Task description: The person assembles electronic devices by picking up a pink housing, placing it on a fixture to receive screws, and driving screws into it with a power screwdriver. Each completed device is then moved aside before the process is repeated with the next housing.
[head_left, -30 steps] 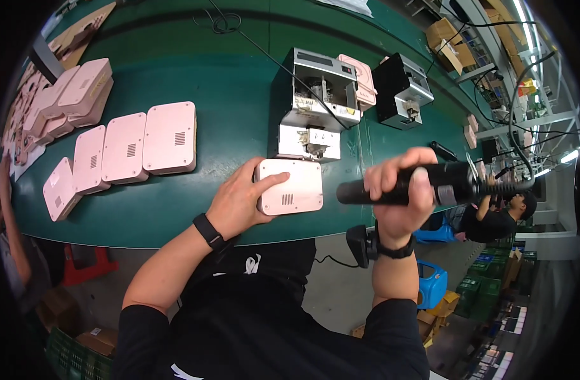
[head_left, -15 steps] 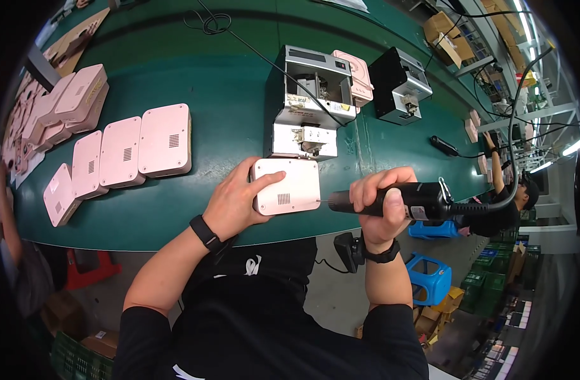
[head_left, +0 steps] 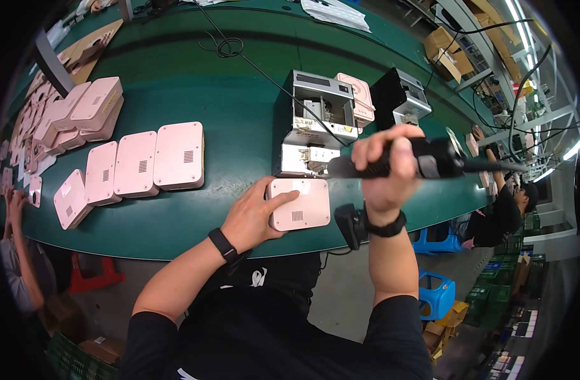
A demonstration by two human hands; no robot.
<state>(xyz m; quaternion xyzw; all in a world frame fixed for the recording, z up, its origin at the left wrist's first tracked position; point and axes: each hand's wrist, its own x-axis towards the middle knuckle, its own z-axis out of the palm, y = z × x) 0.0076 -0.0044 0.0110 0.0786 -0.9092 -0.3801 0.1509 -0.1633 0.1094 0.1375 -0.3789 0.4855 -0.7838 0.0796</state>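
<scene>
A pale pink plastic housing (head_left: pixel 310 204), with a small slotted vent and a screw hole at each corner, lies flat on the green table near its front edge. My left hand (head_left: pixel 253 210) grips the housing's left side, one finger lying across its top face. In my right hand (head_left: pixel 391 166) is a black electric screwdriver (head_left: pixel 437 157), held almost level and blurred by motion. Its tip points left at the front of a metal screw feeder (head_left: pixel 312 136), just beyond the housing. Whether the tip touches a screw there cannot be made out.
Several pink housings (head_left: pixel 179 155) stand in a row on the left, with a stack (head_left: pixel 96 107) behind them. A second screw feeder (head_left: pixel 407 95) sits at the back right. A black cable (head_left: pixel 258 66) crosses the table. Another person's hands (head_left: pixel 14 206) show at the far left.
My right hand has lifted the screwdriver from the housing's right edge, up and away to the screw feeder. My left hand still holds the housing; the whole view has shifted slightly.
</scene>
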